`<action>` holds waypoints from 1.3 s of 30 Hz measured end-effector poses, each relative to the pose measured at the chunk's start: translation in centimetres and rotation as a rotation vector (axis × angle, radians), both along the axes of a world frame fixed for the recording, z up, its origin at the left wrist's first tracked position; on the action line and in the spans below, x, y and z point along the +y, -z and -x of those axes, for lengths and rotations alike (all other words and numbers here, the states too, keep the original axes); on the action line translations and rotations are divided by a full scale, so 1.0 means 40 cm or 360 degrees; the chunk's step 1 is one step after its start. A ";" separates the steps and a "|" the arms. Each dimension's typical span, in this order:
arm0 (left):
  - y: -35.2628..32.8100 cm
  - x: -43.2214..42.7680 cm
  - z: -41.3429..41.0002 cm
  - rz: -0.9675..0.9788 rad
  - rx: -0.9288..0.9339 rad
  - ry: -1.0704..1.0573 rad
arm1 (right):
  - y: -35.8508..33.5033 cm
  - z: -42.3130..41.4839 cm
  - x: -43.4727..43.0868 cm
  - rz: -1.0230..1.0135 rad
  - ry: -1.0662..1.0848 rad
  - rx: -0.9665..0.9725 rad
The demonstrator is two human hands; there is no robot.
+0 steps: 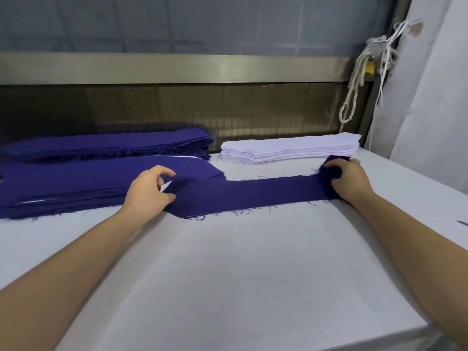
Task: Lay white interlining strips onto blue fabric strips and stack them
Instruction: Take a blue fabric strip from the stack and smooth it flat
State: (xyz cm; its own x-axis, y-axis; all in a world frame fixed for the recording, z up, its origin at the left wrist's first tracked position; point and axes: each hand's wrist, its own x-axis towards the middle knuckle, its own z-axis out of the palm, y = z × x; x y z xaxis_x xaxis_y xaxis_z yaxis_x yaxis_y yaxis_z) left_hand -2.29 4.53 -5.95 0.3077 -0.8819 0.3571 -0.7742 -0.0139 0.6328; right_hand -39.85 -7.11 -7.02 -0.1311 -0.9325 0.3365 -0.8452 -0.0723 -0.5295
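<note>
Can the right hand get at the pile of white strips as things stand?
Probably yes. The white stack lies uncovered just beyond the right hand, but that hand grips the end of a blue strip and must let go first.

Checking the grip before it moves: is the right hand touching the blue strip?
Touching. In the head view the right hand grips the bunched end of the blue strip, fingers curled over it.

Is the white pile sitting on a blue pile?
No, the white pile sits on the table, right of the far blue pile.
</note>
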 end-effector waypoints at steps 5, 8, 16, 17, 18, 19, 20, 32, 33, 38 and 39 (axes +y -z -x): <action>-0.001 -0.006 0.000 0.0078 0.0501 -0.0039 | -0.001 -0.006 0.003 0.0138 -0.0060 -0.0165; -0.003 -0.006 0.000 0.0071 0.0860 -0.0010 | -0.003 -0.006 0.005 0.0183 -0.0077 -0.0190; -0.024 0.004 0.011 0.0005 0.1536 0.0056 | -0.002 -0.007 0.003 -0.0004 -0.0057 -0.0635; -0.028 0.007 0.015 0.0003 0.1579 0.0062 | -0.003 -0.007 0.004 -0.0011 -0.0058 -0.0652; -0.029 0.009 0.019 0.0000 0.1600 0.0059 | -0.003 -0.007 0.006 -0.0014 -0.0060 -0.0647; -0.029 0.010 0.021 0.0002 0.1620 0.0052 | -0.004 -0.009 0.008 -0.0009 -0.0066 -0.0616; -0.028 0.011 0.022 0.0006 0.1647 0.0046 | -0.005 -0.010 0.011 0.0005 -0.0074 -0.0561; -0.019 0.012 0.002 -0.0028 0.0941 0.0087 | -0.001 -0.008 0.008 0.0088 -0.0056 -0.0310; -0.021 0.014 0.000 -0.0037 0.0862 0.0094 | -0.001 -0.007 0.007 0.0091 -0.0051 -0.0304; -0.035 0.011 -0.022 -0.0056 0.0955 0.0076 | -0.002 -0.006 0.007 0.0090 -0.0024 -0.0255; -0.037 0.011 -0.025 -0.0051 0.1018 0.0073 | -0.001 -0.006 0.008 0.0078 -0.0023 -0.0254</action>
